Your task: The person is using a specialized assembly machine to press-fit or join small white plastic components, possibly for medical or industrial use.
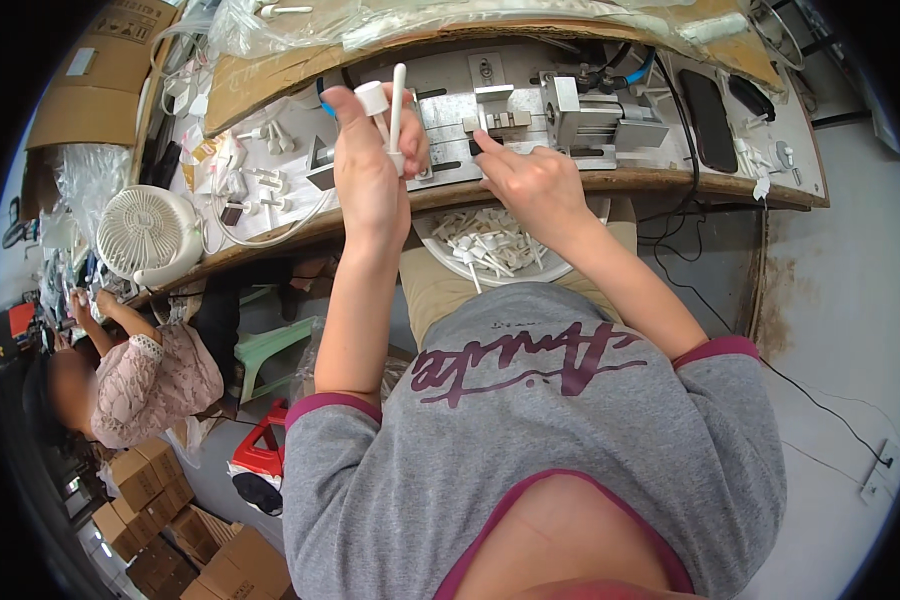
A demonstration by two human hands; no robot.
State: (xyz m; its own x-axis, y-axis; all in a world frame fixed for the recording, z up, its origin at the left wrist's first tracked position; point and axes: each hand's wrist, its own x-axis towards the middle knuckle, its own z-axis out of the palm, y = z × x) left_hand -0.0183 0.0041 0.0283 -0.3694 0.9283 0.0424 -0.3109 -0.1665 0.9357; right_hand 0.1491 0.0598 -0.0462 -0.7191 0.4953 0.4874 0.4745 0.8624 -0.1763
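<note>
Raised over the near edge of the workbench, my left hand [370,185] is closed around white plastic parts. Among them are a slim white rod [397,105] standing upright and a piece with a round white cap [371,98]. My right hand [535,190] reaches to a small metal fixture [508,121] with its forefinger at the fixture's left end and the other fingers curled. What its fingertips hold, if anything, is too small to make out. Beside the fixture sits a metal clamp block with a cylinder [585,120]. On my lap, a white basin [435,248] holds many white plastic pieces [490,240].
A white fan [142,235] stands left, near loose white parts [265,185]. Cardboard [270,85] and plastic wrap lie along the back. A black phone [707,120] lies right, with cables hanging below. Another person [155,385] works at far left, near cardboard boxes [145,480].
</note>
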